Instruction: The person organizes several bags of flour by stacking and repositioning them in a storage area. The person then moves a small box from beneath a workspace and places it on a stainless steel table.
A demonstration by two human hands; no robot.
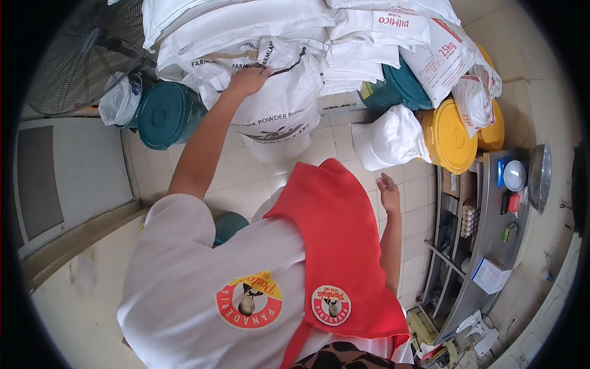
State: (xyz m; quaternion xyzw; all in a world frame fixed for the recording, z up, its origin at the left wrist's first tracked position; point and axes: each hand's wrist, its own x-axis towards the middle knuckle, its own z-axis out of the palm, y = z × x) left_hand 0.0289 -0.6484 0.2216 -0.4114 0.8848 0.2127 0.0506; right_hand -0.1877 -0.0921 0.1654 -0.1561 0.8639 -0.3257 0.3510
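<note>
A white woven sack [279, 101] with dark printing stands upright in front of me, its top edge crumpled and folded. My left hand [249, 80] is at that top edge, its fingers closed on the material. What lies inside the sack is hidden. Under its lower part shows a pale, rounded base [279, 147], which I cannot make out. My right hand [388, 194] hangs low at my right side with fingers loosely bent and apart, holding nothing. Nearest to it is a bulging white bag [390, 138] on the tiled floor.
White sacks [246, 27] are stacked high behind. Green lidded drums [165, 114] and a yellow lidded drum [453, 135] stand to either side. A large fan [86, 55] is at the far left. On the right runs a steel table [485, 234] with shelves, egg trays and a scale.
</note>
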